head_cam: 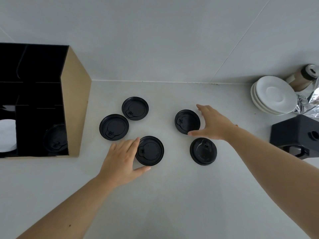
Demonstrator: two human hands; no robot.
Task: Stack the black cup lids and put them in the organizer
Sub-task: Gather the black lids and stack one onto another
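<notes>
Five round black plastic cup lids [135, 108] loose on white counter [164, 195]; one more black lid [55, 138] inside black-and-tan compartment organizer [76, 100].
Left hand [120, 161] open, fingers spread around nearest lid [149, 150]; right hand [213, 124] open, cupping right-side lid [187, 121], neither lifted.

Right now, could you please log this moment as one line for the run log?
phase: reaching | left hand: open around near lid | right hand: open around right lid | loose lids: five, unstacked | organizer: left
</notes>
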